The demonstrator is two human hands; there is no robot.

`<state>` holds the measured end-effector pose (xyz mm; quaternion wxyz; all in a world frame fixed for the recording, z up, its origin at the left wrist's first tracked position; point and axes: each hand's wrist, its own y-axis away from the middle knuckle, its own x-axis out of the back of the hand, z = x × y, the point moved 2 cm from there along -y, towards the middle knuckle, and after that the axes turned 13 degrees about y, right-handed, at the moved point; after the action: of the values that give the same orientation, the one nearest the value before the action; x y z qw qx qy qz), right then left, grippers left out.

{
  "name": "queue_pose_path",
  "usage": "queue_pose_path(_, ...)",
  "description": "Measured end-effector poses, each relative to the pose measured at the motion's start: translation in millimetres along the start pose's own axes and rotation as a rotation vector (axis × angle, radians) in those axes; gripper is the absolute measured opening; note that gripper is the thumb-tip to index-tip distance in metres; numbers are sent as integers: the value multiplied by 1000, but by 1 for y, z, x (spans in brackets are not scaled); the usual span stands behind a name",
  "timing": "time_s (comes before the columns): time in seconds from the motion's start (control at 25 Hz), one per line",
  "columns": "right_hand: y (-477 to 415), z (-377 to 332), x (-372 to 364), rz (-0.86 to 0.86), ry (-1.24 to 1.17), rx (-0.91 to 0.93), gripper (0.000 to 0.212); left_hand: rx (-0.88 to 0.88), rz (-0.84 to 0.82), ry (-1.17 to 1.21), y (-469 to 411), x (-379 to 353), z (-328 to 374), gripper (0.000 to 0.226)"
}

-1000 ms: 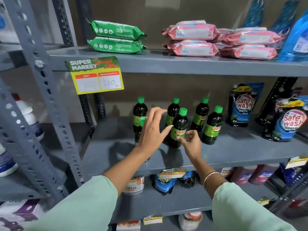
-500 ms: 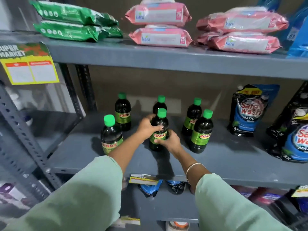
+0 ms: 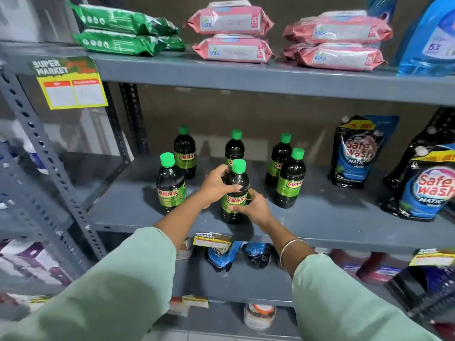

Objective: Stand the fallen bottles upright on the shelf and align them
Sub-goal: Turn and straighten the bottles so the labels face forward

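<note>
**Both hands on the front middle bottle, all six standing**

So the grey shelf [image 3: 320, 217] has six dark bottles with green caps, all upright right now. The front middle bottle [image 3: 235, 193] is the one being handled. The left hand [image 3: 216, 185] wraps around its upper body from the left side, fingers curled across the dark part above the label. The right hand [image 3: 253, 205] grips it lower down from the right, thumb across the green label near the bottom. So both hands are closed around that same bottle, which sits on the shelf near the front edge.

Front left bottle [image 3: 170, 185] stands apart to the left, and the front right bottle [image 3: 290, 180] is off to the right, just in front of the back right bottle [image 3: 279, 161]. Back left bottle [image 3: 184, 153] and back middle bottle [image 3: 234, 148] stand behind, the middle one partly hidden by the held one.

Blue detergent pouches [image 3: 357, 153] sit further right on the same shelf. Pink wipe packs [image 3: 231, 35] and green packs [image 3: 123, 30] are on the shelf above. A yellow price tag [image 3: 71, 87] hangs at upper left.
</note>
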<state>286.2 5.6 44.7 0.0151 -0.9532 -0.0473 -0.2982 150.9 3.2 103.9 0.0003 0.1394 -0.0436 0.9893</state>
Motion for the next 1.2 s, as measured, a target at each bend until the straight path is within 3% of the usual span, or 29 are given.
queue_pose_path(0.16, 9, -3, 1, -26, 28, -9, 72, 3, -32, -28, 7, -3, 2, 52)
queue_pose_path(0.28, 19, 4, 19, 16, 24, -26, 88, -137, 146, -67, 12, -11, 18, 67)
queue_pose_path(0.4, 21, 24, 60, 267, -3, -56, 69, -441, 329, -153, 16, -33, 47, 60)
queue_pose_path(0.52, 11, 51, 99, 467, 19, -113, 51, -569, 235, -208, 9, -75, 66, 47)
queue_pose_path(0.6, 1, 65, 118, 435, 29, -140, 53, -464, 134, -138, -7, -105, 68, 42)
queue_pose_path(0.72, -18, 83, 136, 306, 21, -124, 63, -128, 74, -62, -40, -134, 61, 56)
queue_pose_path(0.8, -33, 89, 139, 210, 21, -104, 67, 3, 70, -34, -56, -144, 54, 62)
queue_pose_path(1.0, -62, 92, 136, 99, -15, -47, 54, 41, 135, 75, -72, -158, 42, 49)
queue_pose_path(1.2, -48, 88, 143, 64, -23, -53, 52, 14, 139, 25, -60, -155, 42, 45)
